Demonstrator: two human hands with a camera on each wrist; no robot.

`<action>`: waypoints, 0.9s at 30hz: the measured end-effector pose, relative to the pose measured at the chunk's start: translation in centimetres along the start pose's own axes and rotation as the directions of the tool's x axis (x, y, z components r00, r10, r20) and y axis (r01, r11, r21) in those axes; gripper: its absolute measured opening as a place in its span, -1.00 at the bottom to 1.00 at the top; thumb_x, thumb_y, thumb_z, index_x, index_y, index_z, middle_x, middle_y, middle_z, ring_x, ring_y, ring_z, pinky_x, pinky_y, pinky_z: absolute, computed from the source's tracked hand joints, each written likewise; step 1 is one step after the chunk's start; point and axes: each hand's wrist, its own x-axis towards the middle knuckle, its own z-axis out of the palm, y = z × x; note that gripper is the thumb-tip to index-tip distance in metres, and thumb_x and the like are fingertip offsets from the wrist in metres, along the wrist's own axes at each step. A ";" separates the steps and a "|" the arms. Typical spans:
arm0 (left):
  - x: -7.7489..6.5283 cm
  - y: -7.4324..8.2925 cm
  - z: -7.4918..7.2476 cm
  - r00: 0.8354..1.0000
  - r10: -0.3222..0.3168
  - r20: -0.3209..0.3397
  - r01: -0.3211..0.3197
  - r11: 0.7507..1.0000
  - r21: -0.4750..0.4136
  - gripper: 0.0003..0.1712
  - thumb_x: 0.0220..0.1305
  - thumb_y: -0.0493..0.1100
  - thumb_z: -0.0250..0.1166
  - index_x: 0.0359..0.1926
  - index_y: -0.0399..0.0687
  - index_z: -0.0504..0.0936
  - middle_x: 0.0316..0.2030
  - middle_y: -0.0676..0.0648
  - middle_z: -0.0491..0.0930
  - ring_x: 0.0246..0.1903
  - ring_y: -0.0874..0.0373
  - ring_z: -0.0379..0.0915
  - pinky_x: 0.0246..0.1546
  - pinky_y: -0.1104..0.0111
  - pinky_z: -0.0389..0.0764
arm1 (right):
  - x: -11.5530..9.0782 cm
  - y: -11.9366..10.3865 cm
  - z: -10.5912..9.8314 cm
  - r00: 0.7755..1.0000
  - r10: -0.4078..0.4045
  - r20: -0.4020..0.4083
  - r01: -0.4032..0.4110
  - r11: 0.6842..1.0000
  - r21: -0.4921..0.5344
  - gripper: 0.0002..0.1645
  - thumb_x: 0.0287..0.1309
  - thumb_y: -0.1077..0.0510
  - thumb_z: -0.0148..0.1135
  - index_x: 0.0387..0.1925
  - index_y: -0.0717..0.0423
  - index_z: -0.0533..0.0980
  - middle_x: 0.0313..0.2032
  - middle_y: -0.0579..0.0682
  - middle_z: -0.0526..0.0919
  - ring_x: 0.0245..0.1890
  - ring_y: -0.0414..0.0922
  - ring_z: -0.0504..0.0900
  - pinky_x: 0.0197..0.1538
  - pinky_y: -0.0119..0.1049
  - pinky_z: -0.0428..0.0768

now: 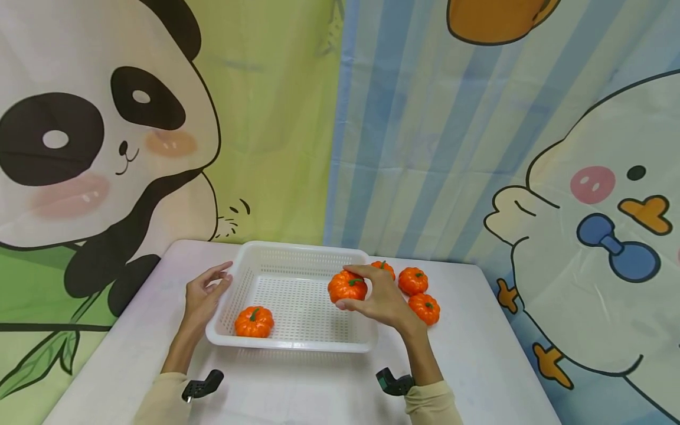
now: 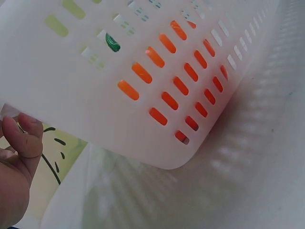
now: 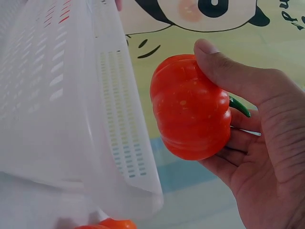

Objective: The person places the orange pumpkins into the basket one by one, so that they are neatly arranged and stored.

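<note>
Well, pumpkin (image 1: 344,288) in right grip (image 1: 385,300) (cropped lettering (image 3: 288,15) behind).

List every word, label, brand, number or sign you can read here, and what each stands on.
Dark lettering on the printed backdrop (right wrist view): slanted, cut off by the picture's edge; no whole word readable.
No readable text shows on the white basket, held pumpkin, left wrist device or right wrist device.
</note>
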 end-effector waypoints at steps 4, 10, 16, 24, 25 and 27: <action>0.0 0.0 0.0 1.000 0.004 -0.002 -0.004 1.000 0.017 -0.47 0.43 -0.12 0.25 0.36 -0.15 0.49 0.01 -0.18 0.52 -0.28 0.17 0.60 -0.25 0.54 0.67 | 0.2 -0.1 0.2 1.000 -0.006 0.013 0.006 1.000 0.004 -0.12 -0.14 -0.33 0.56 0.25 -0.14 0.56 0.13 -0.29 0.66 0.03 -0.27 0.62 0.09 -0.17 0.66; 0.0 0.0 0.0 1.000 0.004 -0.002 -0.004 1.000 0.013 -0.47 0.43 -0.13 0.25 0.35 -0.16 0.49 0.00 -0.18 0.53 -0.30 0.19 0.60 -0.26 0.54 0.67 | 0.5 -0.3 0.3 0.999 -0.005 0.043 0.005 1.000 0.002 -0.11 -0.14 -0.32 0.57 0.25 -0.12 0.56 0.15 -0.26 0.65 0.06 -0.25 0.61 0.10 -0.16 0.65; -0.1 0.1 0.0 1.000 0.001 -0.007 -0.001 1.000 0.023 -0.48 0.43 -0.12 0.25 0.35 -0.15 0.49 0.01 -0.17 0.53 -0.27 0.19 0.58 -0.25 0.56 0.66 | 1.0 -0.3 0.4 0.996 -0.009 0.088 0.008 1.000 0.005 -0.11 -0.12 -0.32 0.56 0.27 -0.13 0.54 0.20 -0.25 0.62 0.14 -0.22 0.60 0.19 -0.10 0.62; 0.0 0.1 0.0 1.000 -0.004 -0.009 0.005 1.000 0.025 -0.47 0.43 -0.11 0.25 0.35 -0.14 0.49 0.02 -0.17 0.53 -0.26 0.22 0.57 -0.25 0.57 0.65 | 1.8 -0.4 0.9 0.991 -0.022 0.133 0.021 1.000 0.009 -0.11 -0.10 -0.28 0.57 0.27 -0.09 0.54 0.21 -0.24 0.62 0.19 -0.23 0.57 0.24 -0.15 0.59; 0.0 0.0 0.0 1.000 -0.004 -0.009 0.004 1.000 0.020 -0.47 0.42 -0.11 0.25 0.35 -0.15 0.49 0.01 -0.16 0.53 -0.27 0.23 0.57 -0.25 0.57 0.65 | 1.9 -0.4 0.9 0.990 -0.025 0.137 0.024 1.000 0.012 -0.11 -0.10 -0.28 0.57 0.27 -0.08 0.54 0.21 -0.24 0.62 0.20 -0.23 0.57 0.24 -0.16 0.59; 0.0 0.0 0.0 1.000 -0.004 -0.010 0.004 1.000 0.016 -0.48 0.42 -0.12 0.26 0.35 -0.15 0.50 0.00 -0.15 0.53 -0.27 0.23 0.57 -0.26 0.57 0.65 | 2.1 -0.5 1.0 0.989 -0.035 0.142 0.035 0.999 0.006 -0.12 -0.11 -0.27 0.58 0.26 -0.08 0.55 0.20 -0.24 0.63 0.20 -0.23 0.57 0.25 -0.16 0.58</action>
